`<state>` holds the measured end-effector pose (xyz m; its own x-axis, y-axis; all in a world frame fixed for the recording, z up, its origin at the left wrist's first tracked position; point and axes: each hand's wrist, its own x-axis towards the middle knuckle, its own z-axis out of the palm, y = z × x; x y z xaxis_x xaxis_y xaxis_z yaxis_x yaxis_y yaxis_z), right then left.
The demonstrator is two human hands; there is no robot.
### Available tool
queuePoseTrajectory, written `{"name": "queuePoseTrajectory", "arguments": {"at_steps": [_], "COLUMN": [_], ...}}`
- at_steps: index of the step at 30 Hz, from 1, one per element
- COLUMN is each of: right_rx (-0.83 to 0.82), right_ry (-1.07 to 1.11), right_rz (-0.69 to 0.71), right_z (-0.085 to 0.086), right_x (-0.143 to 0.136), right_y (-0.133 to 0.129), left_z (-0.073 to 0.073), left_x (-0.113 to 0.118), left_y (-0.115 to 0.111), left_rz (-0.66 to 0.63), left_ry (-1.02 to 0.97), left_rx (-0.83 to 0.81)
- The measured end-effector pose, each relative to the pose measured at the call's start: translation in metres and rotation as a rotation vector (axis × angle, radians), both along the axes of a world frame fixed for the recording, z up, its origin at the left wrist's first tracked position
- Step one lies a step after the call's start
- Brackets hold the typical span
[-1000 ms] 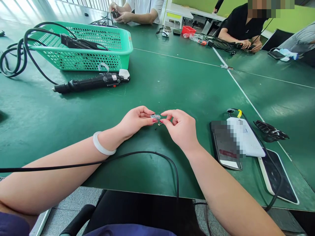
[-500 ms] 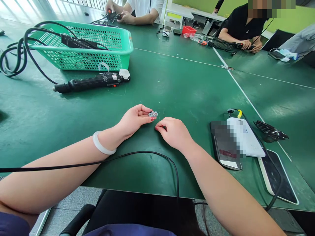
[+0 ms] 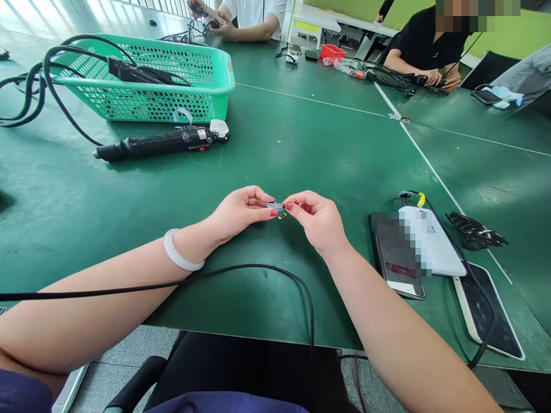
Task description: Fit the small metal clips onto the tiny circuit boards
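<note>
Between finger and thumb, my left hand (image 3: 241, 212) pinches a small silvery part (image 3: 274, 206) above the green table (image 3: 258, 155). The fingers of my right hand (image 3: 316, 221) are pinched together at the part's right end; whether they hold a separate piece is too small to tell. Just below the part shows a tiny pale rectangular piece (image 3: 282, 216), between the two thumbs. A black cable (image 3: 241, 266) crosses over my left forearm and bends down at the table's front edge.
A green basket (image 3: 150, 106) with black cables stands at the back left, a black electric screwdriver (image 3: 159, 143) before it. Phones (image 3: 396, 258) and a white device (image 3: 434, 241) lie at the right. Two people sit across the table, their hands on cabled items.
My right hand has moved up and its fingertips now meet the small part. The part has shifted slightly right, and the tiny rectangular piece now shows below it.
</note>
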<state>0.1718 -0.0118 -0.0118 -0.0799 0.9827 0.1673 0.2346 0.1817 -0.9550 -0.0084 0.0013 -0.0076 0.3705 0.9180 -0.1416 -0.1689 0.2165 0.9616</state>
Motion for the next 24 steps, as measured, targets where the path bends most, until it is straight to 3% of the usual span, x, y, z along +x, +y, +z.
{"name": "queuePoseTrajectory", "arguments": {"at_steps": [5, 14, 24], "right_rx": [-0.001, 0.185, 0.151], "right_ry": [0.019, -0.12, -0.195], "right_rz": [0.019, 0.0, -0.05], "right_z": [-0.0002, 0.0042, 0.0072], "right_x": [0.0006, -0.0013, -0.0054], "right_y": [-0.0009, -0.0055, -0.0081], "left_z": [-0.0005, -0.0004, 0.0012], "left_x": [-0.0012, -0.0023, 0.0002], "left_y": [0.0003, 0.0004, -0.0014], "left_rz": [-0.006, -0.02, -0.029], "left_ry": [-0.006, -0.02, 0.033], "left_rx": [0.006, 0.004, 0.134]}}
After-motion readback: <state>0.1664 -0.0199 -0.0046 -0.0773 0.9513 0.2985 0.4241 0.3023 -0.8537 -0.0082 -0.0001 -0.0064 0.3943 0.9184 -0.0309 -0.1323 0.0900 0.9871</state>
